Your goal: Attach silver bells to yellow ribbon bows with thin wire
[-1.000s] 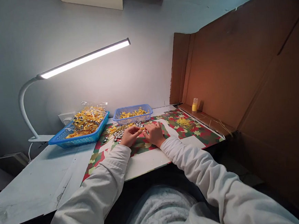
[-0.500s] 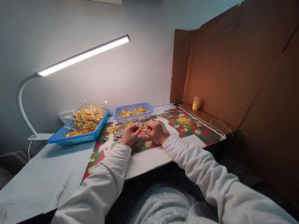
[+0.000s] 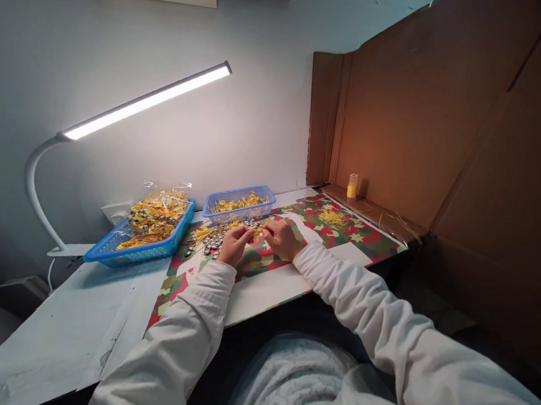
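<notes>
My left hand [image 3: 234, 244] and my right hand [image 3: 281, 238] are close together over the patterned sheet [image 3: 266, 261], fingertips nearly meeting. Both pinch a small yellow piece [image 3: 258, 231], mostly covered by the fingers. Just beyond and left of my left hand lie several silver bells [image 3: 214, 243] in a loose heap, with yellow pieces on thin stems [image 3: 202, 233] beside them. On the sheet's right part is a tangle of yellow strings [image 3: 331, 217].
A blue basket [image 3: 134, 255] heaped with yellow ribbon pieces and bells stands left; a smaller blue basket [image 3: 239, 213] is at the back. A lamp [image 3: 150, 101] hangs above. Cardboard [image 3: 413, 110] walls the right side, near a yellow spool [image 3: 352, 187].
The view has shifted slightly. My fingers have changed position a little around the yellow piece, and the right fingers sit slightly further from the left ones.
</notes>
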A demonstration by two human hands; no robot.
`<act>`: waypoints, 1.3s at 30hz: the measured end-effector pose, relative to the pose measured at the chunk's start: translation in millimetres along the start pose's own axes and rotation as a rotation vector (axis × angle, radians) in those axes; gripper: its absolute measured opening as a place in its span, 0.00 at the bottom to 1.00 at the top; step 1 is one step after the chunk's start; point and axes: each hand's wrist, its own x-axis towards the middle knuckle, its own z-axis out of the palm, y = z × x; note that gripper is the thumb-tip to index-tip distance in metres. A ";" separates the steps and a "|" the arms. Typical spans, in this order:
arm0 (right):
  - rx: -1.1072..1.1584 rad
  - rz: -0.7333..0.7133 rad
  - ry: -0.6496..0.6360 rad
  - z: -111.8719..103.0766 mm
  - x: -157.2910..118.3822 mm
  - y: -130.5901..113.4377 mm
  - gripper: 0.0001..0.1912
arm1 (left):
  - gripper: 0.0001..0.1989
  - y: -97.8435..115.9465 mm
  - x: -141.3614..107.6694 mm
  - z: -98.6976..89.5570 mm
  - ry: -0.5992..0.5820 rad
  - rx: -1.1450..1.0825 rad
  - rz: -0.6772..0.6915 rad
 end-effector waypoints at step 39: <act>0.234 0.079 -0.075 -10.9 2.3 -8.8 0.16 | 0.18 10.3 -3.8 6.2 -0.137 -0.406 -0.348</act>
